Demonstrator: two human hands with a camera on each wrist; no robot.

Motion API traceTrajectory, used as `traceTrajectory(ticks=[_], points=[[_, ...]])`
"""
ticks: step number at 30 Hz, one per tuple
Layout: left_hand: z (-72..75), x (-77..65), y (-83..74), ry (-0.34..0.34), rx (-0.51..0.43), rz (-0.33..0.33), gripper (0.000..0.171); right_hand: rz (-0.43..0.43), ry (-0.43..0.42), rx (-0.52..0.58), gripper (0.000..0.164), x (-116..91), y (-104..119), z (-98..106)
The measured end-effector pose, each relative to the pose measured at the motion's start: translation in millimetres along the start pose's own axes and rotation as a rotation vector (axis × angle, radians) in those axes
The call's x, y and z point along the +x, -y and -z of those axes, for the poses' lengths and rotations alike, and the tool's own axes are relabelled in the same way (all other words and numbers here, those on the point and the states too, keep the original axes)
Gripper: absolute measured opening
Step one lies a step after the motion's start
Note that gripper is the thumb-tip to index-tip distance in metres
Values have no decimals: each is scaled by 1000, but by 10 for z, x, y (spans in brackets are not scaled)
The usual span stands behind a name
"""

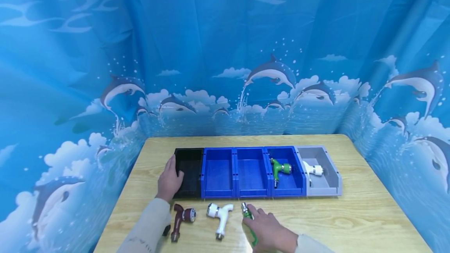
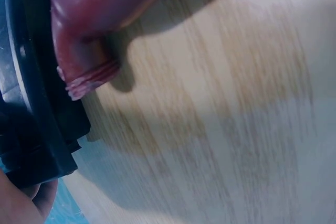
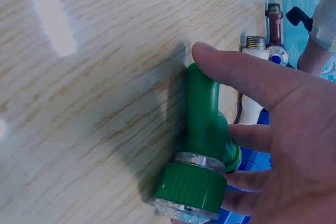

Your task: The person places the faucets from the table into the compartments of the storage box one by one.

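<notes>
My left hand (image 1: 169,180) is at the left wall of the black bin (image 1: 189,173), with the thumb inside and the fingers along the outer side. In the left wrist view, fingers (image 2: 21,203) show at the edge of the black bin. My right hand (image 1: 268,227) grips a green faucet (image 3: 202,114) low over the table, thumb on one side and fingers on the other. Between the hands are a dark red faucet (image 1: 178,221) and a white faucet (image 1: 222,220), both on the table.
Beside the black bin stand two blue bins (image 1: 218,193) (image 1: 253,193), then a third blue bin (image 1: 299,190) holding a green faucet (image 1: 277,169). The grey bin (image 1: 332,190) at the right end holds a white faucet (image 1: 316,170). A dolphin-print curtain (image 1: 225,50) surrounds the wooden table (image 1: 365,221).
</notes>
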State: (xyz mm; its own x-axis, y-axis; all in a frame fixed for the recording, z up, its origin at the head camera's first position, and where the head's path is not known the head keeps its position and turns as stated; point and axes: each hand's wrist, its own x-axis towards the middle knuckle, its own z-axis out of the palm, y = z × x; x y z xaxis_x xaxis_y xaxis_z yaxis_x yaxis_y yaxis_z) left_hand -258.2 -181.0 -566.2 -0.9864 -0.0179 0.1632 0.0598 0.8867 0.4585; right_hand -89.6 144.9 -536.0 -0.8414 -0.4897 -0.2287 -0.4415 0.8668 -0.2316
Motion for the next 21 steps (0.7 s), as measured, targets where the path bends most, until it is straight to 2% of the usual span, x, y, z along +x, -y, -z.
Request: traceTrajectory(ticks=[12,21], points=[[-6,2,29,-16,-3,-27,71,0,-52,-23,69,-4,-11,-20],[-11,1,23,-13,5,-26,71,-15,-47,-34,73,-1,-13,14]])
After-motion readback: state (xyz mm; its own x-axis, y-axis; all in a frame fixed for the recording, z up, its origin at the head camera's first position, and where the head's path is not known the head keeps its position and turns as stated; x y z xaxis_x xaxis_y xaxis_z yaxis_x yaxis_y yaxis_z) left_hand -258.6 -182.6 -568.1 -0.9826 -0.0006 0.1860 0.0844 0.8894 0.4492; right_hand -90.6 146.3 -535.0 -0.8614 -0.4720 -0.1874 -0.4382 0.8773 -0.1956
